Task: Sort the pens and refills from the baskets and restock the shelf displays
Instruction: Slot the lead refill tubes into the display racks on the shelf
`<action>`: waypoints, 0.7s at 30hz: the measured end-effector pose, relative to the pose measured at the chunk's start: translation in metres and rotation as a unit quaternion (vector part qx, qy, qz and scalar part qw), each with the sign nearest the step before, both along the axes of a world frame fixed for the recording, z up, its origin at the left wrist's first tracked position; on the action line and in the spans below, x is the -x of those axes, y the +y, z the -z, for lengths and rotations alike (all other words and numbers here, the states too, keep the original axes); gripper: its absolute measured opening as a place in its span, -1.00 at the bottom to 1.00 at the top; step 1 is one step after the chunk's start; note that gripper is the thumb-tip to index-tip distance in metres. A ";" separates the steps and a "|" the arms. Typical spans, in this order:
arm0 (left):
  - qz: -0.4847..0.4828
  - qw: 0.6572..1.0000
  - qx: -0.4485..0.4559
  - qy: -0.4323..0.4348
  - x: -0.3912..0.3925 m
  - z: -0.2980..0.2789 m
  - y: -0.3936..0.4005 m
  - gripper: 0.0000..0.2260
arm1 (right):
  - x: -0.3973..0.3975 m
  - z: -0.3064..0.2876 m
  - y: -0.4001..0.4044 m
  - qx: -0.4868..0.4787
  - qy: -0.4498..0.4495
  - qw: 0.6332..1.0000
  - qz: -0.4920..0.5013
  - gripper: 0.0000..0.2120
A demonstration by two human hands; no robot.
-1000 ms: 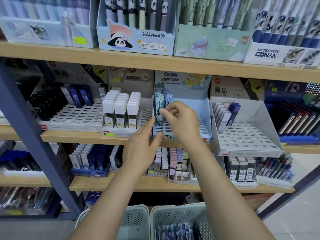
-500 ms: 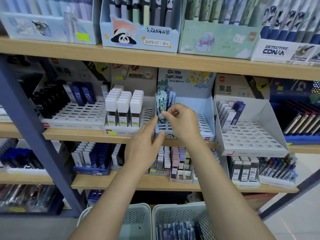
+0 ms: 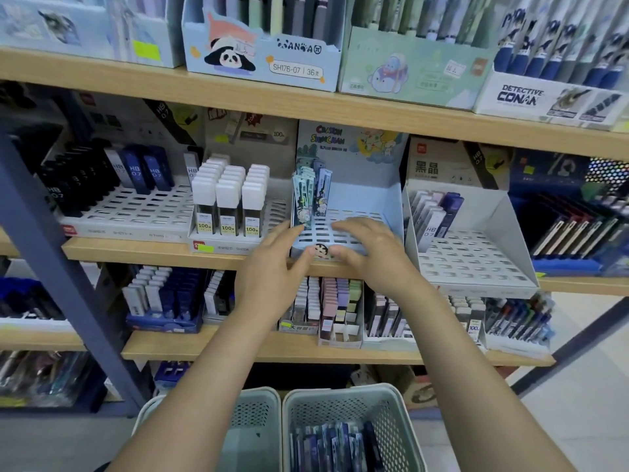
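- Pale-blue cardboard forms the Crayon Shin-chan display tray point(image 3: 391, 206), which sits on the middle wooden shelf point(image 3: 136, 248) with a slotted white insert; a small cluster of refill packs point(image 3: 309, 195) stands upright in its back left corner.
- Left hand point(image 3: 272, 270) reaches up with fingers straight and together; its fingertips are at the tray's front left corner, just under the lowest pack, and it holds nothing.
- Right hand point(image 3: 371, 248) lies palm down over the tray's front rows, fingers relaxed and slightly spread, thumb near the cartoon face on the front lip; it holds nothing.
- Just left of the tray, a white display point(image 3: 235, 247) carries clear lead tubes with white caps point(image 3: 228, 192), labelled 100.
- Further left, a grid tray point(image 3: 136, 212) has black and dark-blue HB 0.7 lead cases point(image 3: 136, 168) along its back and left side.
- To the right, a white display box point(image 3: 476, 260) holds a few HB 0.7 cases point(image 3: 435, 212) at its back left.
- Below, two pale-green perforated baskets stand side by side: the right basket point(image 3: 391, 420) contains a heap of blue and white packs point(image 3: 337, 444); the left basket point(image 3: 258, 410) is largely hidden behind the left forearm.
- On the top shelf, a panda pen box point(image 3: 265, 63) and a Detective Conan box point(image 3: 531, 97) hold pens.
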State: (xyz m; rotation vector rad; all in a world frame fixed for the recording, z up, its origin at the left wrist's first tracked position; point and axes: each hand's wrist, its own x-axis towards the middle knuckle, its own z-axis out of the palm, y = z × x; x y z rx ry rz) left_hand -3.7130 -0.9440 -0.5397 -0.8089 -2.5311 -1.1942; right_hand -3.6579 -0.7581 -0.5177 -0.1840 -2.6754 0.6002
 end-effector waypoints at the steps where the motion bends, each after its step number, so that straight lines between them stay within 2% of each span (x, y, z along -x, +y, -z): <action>1: 0.000 1.000 0.001 0.002 -0.001 0.001 0.000 -0.57 | -0.001 0.000 -0.001 0.006 0.007 1.000 -0.002 -0.57; 3: -0.011 0.999 -0.006 0.035 -0.005 0.006 -0.003 -0.61 | -0.007 -0.003 -0.008 0.023 0.053 0.998 -0.012 -0.55; 6: -0.036 0.984 -0.013 0.173 -0.017 0.018 -0.015 -0.66 | -0.029 -0.001 -0.027 -0.027 0.169 0.985 -0.012 -0.60; 7: -0.031 0.978 -0.001 0.207 -0.021 0.026 -0.021 -0.70 | -0.039 0.006 -0.035 -0.044 0.183 0.982 -0.022 -0.63; 9: -0.006 0.971 0.054 0.234 -0.025 0.053 -0.030 -0.74 | -0.057 0.037 -0.045 -0.063 0.146 0.986 -0.047 -0.63; 12: 0.027 0.975 0.171 0.137 -0.029 0.121 -0.040 -0.72 | -0.075 0.109 -0.051 -0.046 0.006 0.999 -0.021 -0.60; 14: 0.033 0.969 0.241 0.038 -0.037 0.173 -0.042 -0.59 | -0.079 0.163 -0.044 0.043 -0.126 0.991 0.020 -0.62; 16: 0.046 0.955 0.291 -0.041 -0.047 0.215 -0.038 -0.43 | -0.079 0.215 -0.035 0.136 -0.220 0.964 0.063 -0.62; 19: 0.085 0.931 0.323 -0.149 -0.067 0.273 -0.037 -0.41 | -0.087 0.286 -0.029 0.265 -0.304 0.911 0.083 -0.71; 20: 0.088 0.926 0.325 -0.171 -0.072 0.291 -0.039 -0.37 | -0.088 0.319 -0.025 0.298 -0.327 0.892 0.092 -0.71; 21: 0.087 0.921 0.333 -0.184 -0.076 0.308 -0.041 -0.34 | -0.090 0.344 -0.024 0.317 -0.342 0.878 0.111 -0.63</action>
